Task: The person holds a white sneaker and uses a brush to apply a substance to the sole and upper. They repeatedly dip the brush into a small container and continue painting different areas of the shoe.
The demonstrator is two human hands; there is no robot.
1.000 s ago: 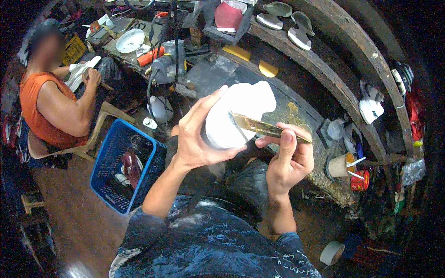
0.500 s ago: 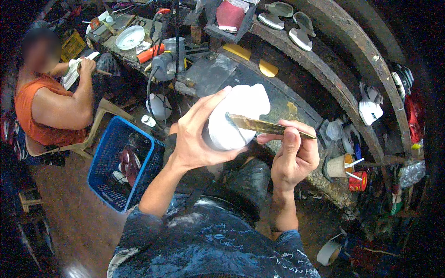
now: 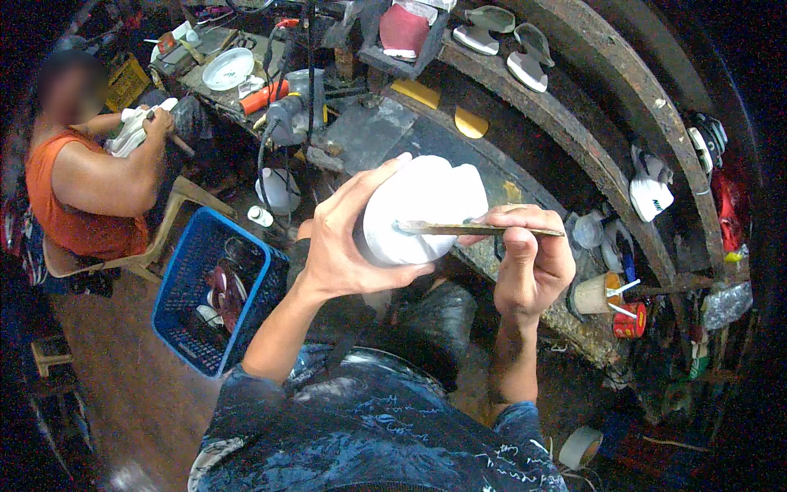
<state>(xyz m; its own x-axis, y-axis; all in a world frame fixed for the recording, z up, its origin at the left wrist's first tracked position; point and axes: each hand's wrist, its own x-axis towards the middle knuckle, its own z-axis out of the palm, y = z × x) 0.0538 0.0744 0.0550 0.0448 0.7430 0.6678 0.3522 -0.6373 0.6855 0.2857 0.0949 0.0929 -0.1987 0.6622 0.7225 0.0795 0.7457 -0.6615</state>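
Observation:
In front of my chest, a rounded white piece, like a shoe seen end-on, rests in my left hand. The thumb lies along its lower side and the fingers wrap its upper left. Between the fingertips and thumb of my right hand is a thin, flat, brownish tool, held almost level. Its pale tip touches the white piece or lies just over it; contact is too small to make out. Whether the tool is a brush or a blade, I cannot tell.
At the left stands a blue crate holding shoes. Beyond it a co-worker in an orange top sits handling a white shoe. Curved shelves carry shoes and soles at right. A cup and red can stand beside my right hand.
The tool has swung from slanting to nearly level, its tip shifting lower left on the white piece. My right hand moved slightly right, and the white piece turned a little in my left hand.

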